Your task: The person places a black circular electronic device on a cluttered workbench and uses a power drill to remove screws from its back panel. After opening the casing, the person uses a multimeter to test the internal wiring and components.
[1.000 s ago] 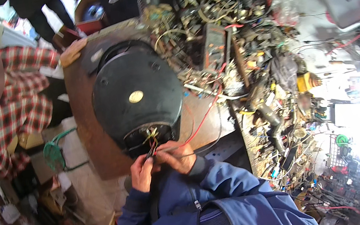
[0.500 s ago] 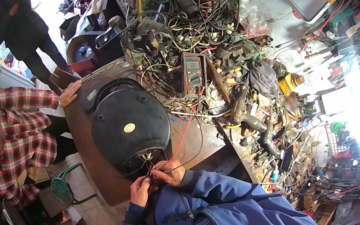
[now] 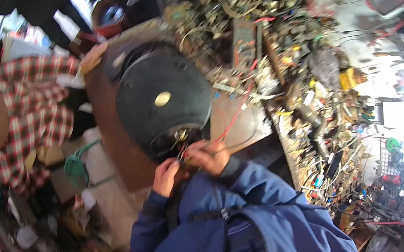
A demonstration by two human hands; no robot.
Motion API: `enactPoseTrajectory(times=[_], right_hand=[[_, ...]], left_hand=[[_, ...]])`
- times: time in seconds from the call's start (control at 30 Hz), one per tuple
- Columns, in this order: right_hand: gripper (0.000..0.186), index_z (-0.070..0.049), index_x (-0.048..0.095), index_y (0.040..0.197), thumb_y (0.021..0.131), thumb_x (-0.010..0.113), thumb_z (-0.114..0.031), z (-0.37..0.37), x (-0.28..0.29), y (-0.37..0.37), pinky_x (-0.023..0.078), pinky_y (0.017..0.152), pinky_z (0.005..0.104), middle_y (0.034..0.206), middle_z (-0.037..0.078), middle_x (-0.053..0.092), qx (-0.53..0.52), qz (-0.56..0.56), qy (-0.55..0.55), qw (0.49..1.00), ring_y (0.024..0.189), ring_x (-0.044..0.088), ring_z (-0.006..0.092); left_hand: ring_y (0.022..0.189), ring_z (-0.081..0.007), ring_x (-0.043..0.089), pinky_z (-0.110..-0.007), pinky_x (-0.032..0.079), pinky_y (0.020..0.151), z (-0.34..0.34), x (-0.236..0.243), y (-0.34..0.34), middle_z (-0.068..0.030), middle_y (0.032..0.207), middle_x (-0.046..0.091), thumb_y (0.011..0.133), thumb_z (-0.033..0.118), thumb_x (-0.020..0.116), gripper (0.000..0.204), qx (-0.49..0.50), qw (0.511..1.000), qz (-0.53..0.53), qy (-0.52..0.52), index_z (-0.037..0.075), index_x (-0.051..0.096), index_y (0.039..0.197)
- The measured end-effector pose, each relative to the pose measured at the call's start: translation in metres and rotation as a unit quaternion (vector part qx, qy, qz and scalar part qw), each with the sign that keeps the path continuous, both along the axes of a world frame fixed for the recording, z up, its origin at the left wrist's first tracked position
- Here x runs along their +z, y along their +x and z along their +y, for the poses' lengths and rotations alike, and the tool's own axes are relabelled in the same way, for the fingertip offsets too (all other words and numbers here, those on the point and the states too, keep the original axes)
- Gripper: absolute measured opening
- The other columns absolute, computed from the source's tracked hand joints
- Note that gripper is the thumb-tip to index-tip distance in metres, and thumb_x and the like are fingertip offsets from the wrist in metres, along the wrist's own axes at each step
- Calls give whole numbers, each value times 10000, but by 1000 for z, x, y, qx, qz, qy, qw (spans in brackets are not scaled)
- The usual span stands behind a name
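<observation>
A large black round appliance (image 3: 162, 82) with a small oval label lies on the brown table, its near end open. Thin wires (image 3: 180, 137) stick out of that opening. Just below it, my left hand (image 3: 167, 177) is closed in a pinch on wire ends. My right hand (image 3: 210, 157) is close beside it, its fingers closed around the test leads; the tips are blurred. A red test lead (image 3: 235, 116) and a dark one run from it toward a multimeter (image 3: 243, 44) lying among the clutter to the right.
Tangled cables, tools and small parts cover the bench (image 3: 314, 123) on the right. To the left, a person in a checked shirt (image 3: 33, 106) rests a hand (image 3: 93, 57) on the corner of the table (image 3: 119, 156). Another person in dark clothes stands behind. A green-framed stool (image 3: 76, 168) stands at left.
My view has shifted, so the table, appliance and hands appear higher and further right, and the picture is blurred. Both hands stay together at the wires by the appliance's opening.
</observation>
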State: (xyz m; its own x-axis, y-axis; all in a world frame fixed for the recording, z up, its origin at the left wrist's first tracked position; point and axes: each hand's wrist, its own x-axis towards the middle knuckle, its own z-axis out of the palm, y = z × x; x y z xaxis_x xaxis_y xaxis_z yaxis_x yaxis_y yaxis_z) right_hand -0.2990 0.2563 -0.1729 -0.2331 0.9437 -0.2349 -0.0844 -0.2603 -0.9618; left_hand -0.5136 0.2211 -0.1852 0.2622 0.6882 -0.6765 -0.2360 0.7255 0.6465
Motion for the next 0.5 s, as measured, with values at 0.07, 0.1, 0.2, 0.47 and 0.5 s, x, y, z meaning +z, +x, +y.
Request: enactPoseTrajectory(times=[0.07, 0.1, 0.2, 0.47, 0.5], right_hand=[[205, 16, 735, 1016, 975, 680, -177, 0, -4, 8, 513, 670, 275, 896, 58, 712, -36, -4, -86, 996, 779, 640, 111], [222, 3, 744, 1020, 976, 690, -209, 0, -10, 14, 466, 556, 260, 800, 50, 691, -54, -5, -130, 990, 639, 593, 83], [267, 19, 722, 1068, 976, 695, -230, -6, -21, 17, 399, 446, 243, 744, 60, 659, -118, 91, -202, 968, 490, 513, 92], [268, 15, 687, 1106, 989, 656, -224, -22, -44, 17, 397, 431, 272, 727, 66, 632, -142, 216, -335, 906, 462, 502, 127], [269, 14, 684, 1110, 992, 651, -225, -21, -40, 17, 397, 431, 276, 730, 67, 636, -145, 221, -354, 897, 460, 498, 127]], left_hand=[[872, -193, 689, -355, 595, 828, -1, -1, 1, -74, 1029, 647, 1019, 248, 605, 294, 38, 998, -16, -43, 5, 587, 1184], [892, -206, 690, -374, 599, 839, 1, 0, 3, -83, 1036, 659, 1014, 234, 619, 282, 58, 995, -34, -69, 15, 589, 1190], [921, -207, 686, -390, 602, 852, -7, -10, -2, -94, 1038, 671, 1020, 222, 616, 264, 95, 989, -68, -94, 18, 600, 1187], [970, -206, 686, -414, 591, 910, -16, -22, -5, -135, 1126, 695, 1046, 175, 571, 228, 113, 962, -219, -116, 16, 621, 1202], [970, -202, 688, -414, 588, 920, -16, -22, -4, -131, 1130, 698, 1048, 171, 569, 228, 113, 962, -220, -116, 14, 620, 1206]])
